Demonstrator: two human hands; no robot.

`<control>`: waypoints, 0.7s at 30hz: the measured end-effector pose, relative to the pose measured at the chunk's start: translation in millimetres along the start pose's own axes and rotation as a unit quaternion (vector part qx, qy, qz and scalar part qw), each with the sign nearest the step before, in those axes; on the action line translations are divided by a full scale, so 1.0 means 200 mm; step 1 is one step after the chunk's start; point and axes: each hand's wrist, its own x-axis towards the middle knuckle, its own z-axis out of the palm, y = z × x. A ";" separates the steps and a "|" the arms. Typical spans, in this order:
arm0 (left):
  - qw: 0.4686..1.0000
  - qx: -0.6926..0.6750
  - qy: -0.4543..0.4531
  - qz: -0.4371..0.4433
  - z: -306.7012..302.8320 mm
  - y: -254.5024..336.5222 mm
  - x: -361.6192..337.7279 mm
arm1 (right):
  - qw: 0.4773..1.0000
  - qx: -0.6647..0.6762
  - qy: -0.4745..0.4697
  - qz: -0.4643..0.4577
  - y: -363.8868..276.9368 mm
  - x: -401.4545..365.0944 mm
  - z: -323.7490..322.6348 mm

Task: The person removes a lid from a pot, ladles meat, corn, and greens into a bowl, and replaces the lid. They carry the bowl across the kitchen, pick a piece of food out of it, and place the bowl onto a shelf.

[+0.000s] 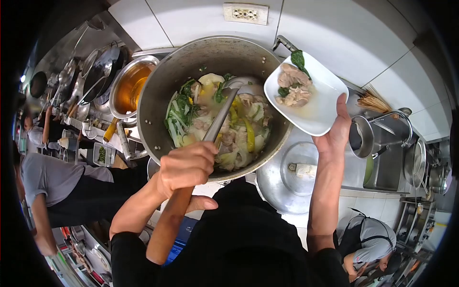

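My left hand (186,167) is wrapped round the wooden handle of a metal ladle (222,115). The ladle reaches into a large, deep pot (158,100), its bowl among the food near the far wall. Meat, leafy greens, long green-yellow peppers (250,136) and pale vegetable pieces lie in broth there. With my right hand (334,126) I grip the near right edge of a white square plate (330,95), holding it tilted beside the pot's right rim. On the plate are pieces of meat (294,88), a dark green leaf (298,62) and a little broth.
A metal bowl of amber liquid (131,88) stands left of the pot. A large metal lid (287,177) lies below the plate. Further right are a saucepan (361,136) and a sink (387,167). One person (62,186) stands at left, another (370,239) at lower right.
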 end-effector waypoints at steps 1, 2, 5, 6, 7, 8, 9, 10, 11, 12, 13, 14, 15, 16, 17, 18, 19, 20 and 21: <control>1.000 0.015 -0.016 -0.002 0.01 0.00 -0.03 | 1.000 -0.003 -0.007 -0.004 0.00 0.00 0.01; 0.999 0.031 -0.032 -0.004 0.03 -0.01 -0.04 | 1.000 -0.005 -0.013 -0.007 0.00 0.01 0.03; 0.999 -0.040 0.013 -0.023 0.03 -0.02 0.03 | 1.000 0.002 -0.007 0.008 0.01 0.03 0.06; 0.997 -0.059 0.027 -0.030 0.03 -0.03 0.04 | 1.000 0.006 -0.007 0.012 0.01 0.04 0.07; 0.993 -0.081 0.080 -0.016 0.05 -0.06 0.07 | 1.000 0.003 -0.003 0.015 0.02 0.05 0.08; 0.988 -0.087 0.119 -0.048 0.03 -0.06 0.07 | 1.000 0.001 0.001 0.017 0.02 0.06 0.09; 0.984 -0.070 0.155 -0.047 -0.02 -0.12 0.08 | 1.000 -0.002 0.007 0.019 0.02 0.06 0.09; 0.951 -0.147 0.269 -0.038 -0.05 -0.14 0.13 | 1.000 -0.001 0.009 0.022 0.02 0.07 0.10; 0.918 -0.176 0.351 -0.061 -0.14 -0.18 0.14 | 1.000 0.001 0.013 0.026 0.01 0.07 0.10; 0.873 -0.205 0.430 -0.106 -0.22 -0.18 0.16 | 0.999 0.003 0.016 0.029 0.01 0.06 0.11; 0.836 -0.196 0.496 -0.130 -0.30 -0.20 0.15 | 0.999 -0.002 0.019 0.028 0.01 0.07 0.11; 0.796 -0.189 0.555 -0.149 -0.37 -0.21 0.14 | 0.999 -0.007 0.023 0.026 0.01 0.07 0.11; 0.778 -0.193 0.580 -0.145 -0.46 -0.23 0.11 | 0.999 -0.012 0.027 0.024 0.01 0.06 0.12; 0.748 -0.215 0.608 -0.155 -0.53 -0.22 0.07 | 0.999 -0.013 0.022 0.025 0.01 0.06 0.12; 0.732 -0.222 0.625 -0.155 -0.59 -0.20 0.04 | 0.999 -0.013 0.017 0.026 0.01 0.06 0.12; 0.715 -0.228 0.642 -0.156 -0.64 -0.18 0.01 | 0.999 -0.015 0.013 0.028 0.01 0.06 0.12; 0.698 -0.226 0.661 -0.158 -0.67 -0.15 0.01 | 1.000 -0.011 0.008 0.024 0.02 0.06 0.11; 0.679 -0.223 0.681 -0.160 -0.69 -0.13 -0.01 | 1.000 -0.009 0.002 0.021 0.02 0.07 0.09; 0.666 -0.230 0.691 -0.161 -0.73 -0.13 -0.04 | 1.000 -0.005 -0.004 0.019 0.03 0.08 0.08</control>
